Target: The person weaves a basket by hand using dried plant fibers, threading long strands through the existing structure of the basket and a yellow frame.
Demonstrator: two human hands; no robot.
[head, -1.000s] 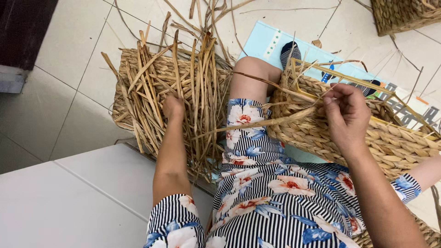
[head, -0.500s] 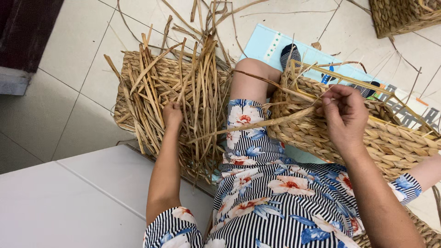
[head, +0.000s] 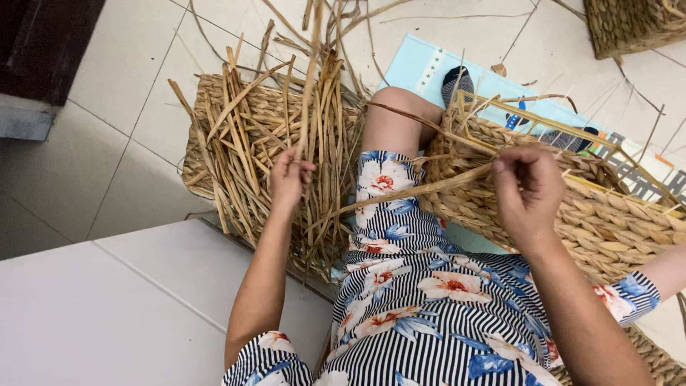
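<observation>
My left hand is closed on a long dry straw strand and lifts it out of a heap of straw strands lying on a flat woven basket at my left. My right hand pinches another straw strand that runs leftward across my lap. That hand rests against the rim of a half-woven straw basket leaning on my right leg. I sit with a striped floral garment over my knees.
A pale blue mat lies on the tiled floor behind the basket. Another woven basket stands at the top right. A white surface fills the lower left, and a dark wooden piece stands at the far left.
My left hand has risen out of the straw heap with one strand gripped and pulled upward. My right hand stays at the basket rim holding its strand.
</observation>
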